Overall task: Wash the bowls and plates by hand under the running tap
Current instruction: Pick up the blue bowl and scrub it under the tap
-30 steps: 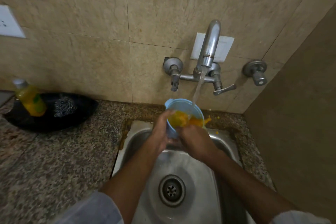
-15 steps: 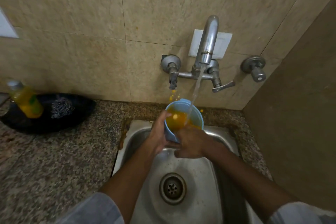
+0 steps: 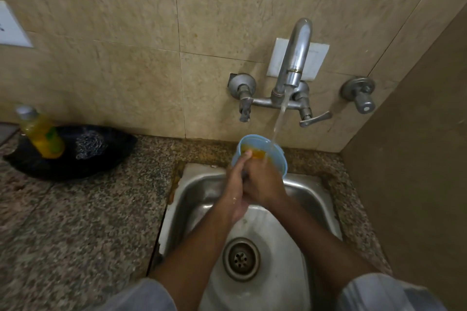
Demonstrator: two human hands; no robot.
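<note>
On the far left of the table [image 3: 75, 222] stands my soap bottle [image 3: 40, 134] on a black cloth [image 3: 75, 156], with a steel scrubber [image 3: 88, 145] beside it, so they are close when I need them. My left hand [image 3: 233, 189] grips the blue bowl [image 3: 257, 156] from its left side, the thumb over the rim, to keep it tilted over the sink [image 3: 192, 192]. My right hand [image 3: 265, 184] curls around the bowl from the right and steadies it. The tap [image 3: 294, 58] pours into the bowl, so the orange residue can rinse out.
</note>
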